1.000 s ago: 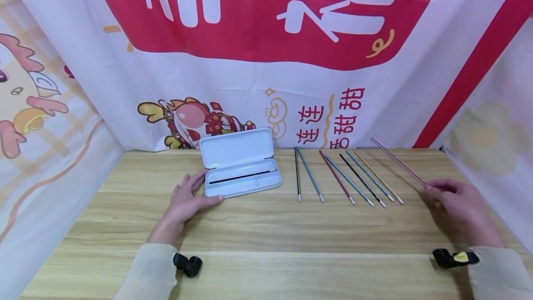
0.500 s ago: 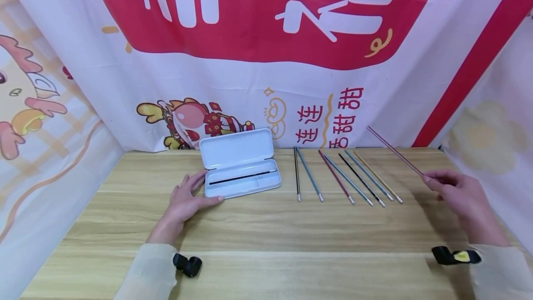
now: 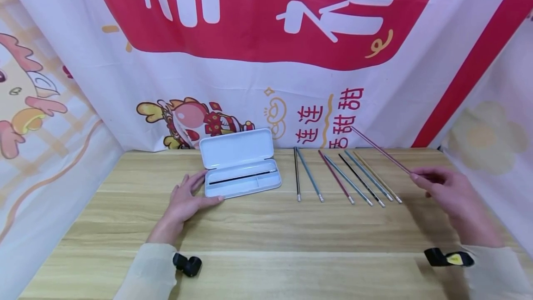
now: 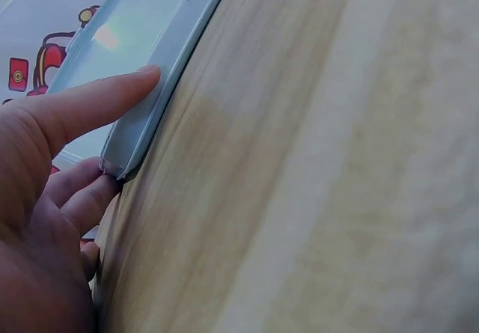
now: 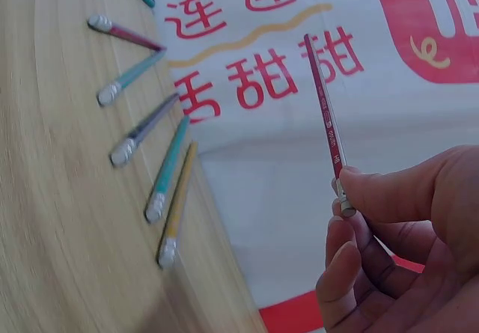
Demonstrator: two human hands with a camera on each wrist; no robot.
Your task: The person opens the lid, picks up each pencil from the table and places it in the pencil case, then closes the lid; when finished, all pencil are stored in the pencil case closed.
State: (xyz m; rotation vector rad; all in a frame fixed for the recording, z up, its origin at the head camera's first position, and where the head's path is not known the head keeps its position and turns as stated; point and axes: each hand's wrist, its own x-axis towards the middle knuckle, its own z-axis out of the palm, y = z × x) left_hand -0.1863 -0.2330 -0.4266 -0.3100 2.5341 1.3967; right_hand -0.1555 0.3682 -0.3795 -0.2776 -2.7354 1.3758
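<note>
A dark red pencil (image 3: 381, 151) slants up and leftward from my right hand (image 3: 447, 193), which pinches it by its eraser end between thumb and fingers. In the right wrist view, lettering shows along the pencil's side (image 5: 327, 116). My left hand (image 3: 187, 200) holds the left end of a pale blue pencil case (image 3: 241, 192), its thumb along the front edge and its fingers at the side. The case stands with its lid (image 3: 236, 148) raised. Inside lies one black pencil (image 3: 241, 177).
To the right of the case, several pencils lie spread on the wooden table (image 3: 266, 230), among them a black pencil (image 3: 297, 172), a red pencil (image 3: 336, 177) and a yellow pencil (image 3: 378, 177). Their eraser ends face me. A printed cloth (image 3: 250, 78) hangs behind the table.
My right hand has risen a little and moved leftward with the red pencil, whose far end now points over the row of pencils. The left hand and the case have stayed still.
</note>
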